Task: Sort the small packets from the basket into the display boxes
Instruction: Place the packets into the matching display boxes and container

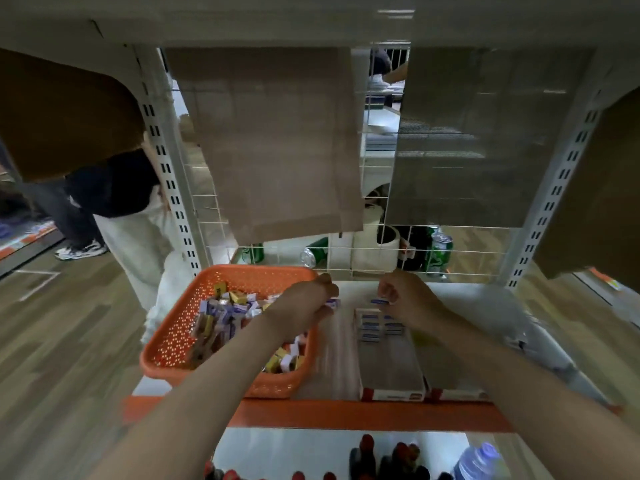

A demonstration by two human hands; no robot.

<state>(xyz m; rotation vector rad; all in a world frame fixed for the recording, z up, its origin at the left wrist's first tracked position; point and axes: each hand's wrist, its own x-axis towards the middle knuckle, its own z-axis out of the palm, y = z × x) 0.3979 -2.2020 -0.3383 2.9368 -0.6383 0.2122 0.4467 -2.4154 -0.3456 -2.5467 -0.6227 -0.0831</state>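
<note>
Left hand [304, 306] pinches packet [333, 303] by basket [173, 336]; right hand [407, 297] pinches second packet [380, 301] over display box [391, 370]

The basket [168, 339] sits on the left part of the shelf [467, 301], reaching its front edge, with a heap of packets [225, 317] in it. Just right of the basket, two display boxes [389, 365] lie side by side, running from the shelf's front edge toward the back. Boxed packets [372, 327] lie in rows at the far end of the left box. The left hand [308, 303] is over the basket's far right corner, pinching a single packet [332, 303]. The right hand [405, 296] is above the boxes' far end, pinching a second packet [379, 301]. A wire grid [346, 251] stands along the shelf's back edge, with cans [438, 252] behind it. Bottles [381, 459] stand on a lower shelf [311, 445].
</note>
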